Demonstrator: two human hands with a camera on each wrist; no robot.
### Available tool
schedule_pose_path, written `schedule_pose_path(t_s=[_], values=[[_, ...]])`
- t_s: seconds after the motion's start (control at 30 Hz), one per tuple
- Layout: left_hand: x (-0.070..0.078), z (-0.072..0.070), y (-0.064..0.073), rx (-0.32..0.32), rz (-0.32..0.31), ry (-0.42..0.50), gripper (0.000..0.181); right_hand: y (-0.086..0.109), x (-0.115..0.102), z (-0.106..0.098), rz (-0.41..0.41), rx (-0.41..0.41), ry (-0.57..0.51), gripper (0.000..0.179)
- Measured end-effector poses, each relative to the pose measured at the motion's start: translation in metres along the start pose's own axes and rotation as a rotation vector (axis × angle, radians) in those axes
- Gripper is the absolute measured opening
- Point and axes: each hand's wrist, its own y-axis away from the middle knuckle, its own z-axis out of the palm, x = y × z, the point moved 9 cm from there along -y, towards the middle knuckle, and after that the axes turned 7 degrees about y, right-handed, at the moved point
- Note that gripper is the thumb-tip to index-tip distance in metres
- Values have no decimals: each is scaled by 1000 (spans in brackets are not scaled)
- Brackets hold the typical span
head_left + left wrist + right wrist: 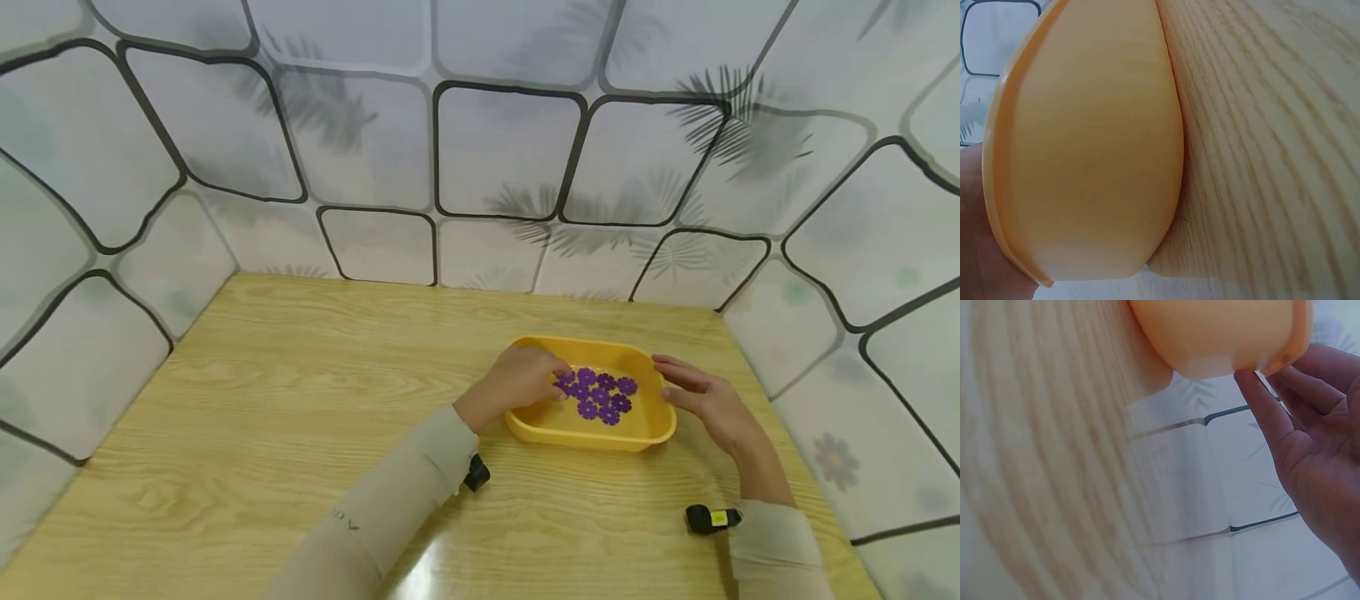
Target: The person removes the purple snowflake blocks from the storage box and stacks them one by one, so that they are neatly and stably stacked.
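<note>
A yellow plastic tray [585,437] with raised sides stands on the wooden table, right of the middle. On its floor lie several purple flower-shaped pieces [600,396], bunched together. My left hand [525,377] reaches over the tray's left side, thumb and fingers bent around a piece at the bunch's left edge; whether they pinch it is hidden. At the tray's right end is my right hand [705,404], its fingers extended and thumb and fingertips at the rim. In the right wrist view the thumb [1260,403] touches the tray's outer wall [1222,337]. The left wrist view shows mostly the tray's side [1091,144].
The light wood table [300,400] stretches away to the left and front of the tray. Patterned wall covering [495,150] rises behind the table and on both sides. A black wrist camera [705,519] sits below the right hand, another [476,472] below the left.
</note>
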Motion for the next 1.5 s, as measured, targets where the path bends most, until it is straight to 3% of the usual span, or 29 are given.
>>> schedule_pose_path(t_s=[0.23,0.63,1.3,1.5], values=[[-3,3,-8,-13,-30,-60,45,-3,-2,-3,10,-8,2,57],[-4,9,-19,-113,-92,-5,43,-5,-2,-2,11,-36,-56,59],[-2,20,-21,-175,-59,-114,31,-3,0,-2,26,-26,-14,58],[-5,22,-20,-178,-66,-108,26,-2,-2,0,29,-34,-35,59]])
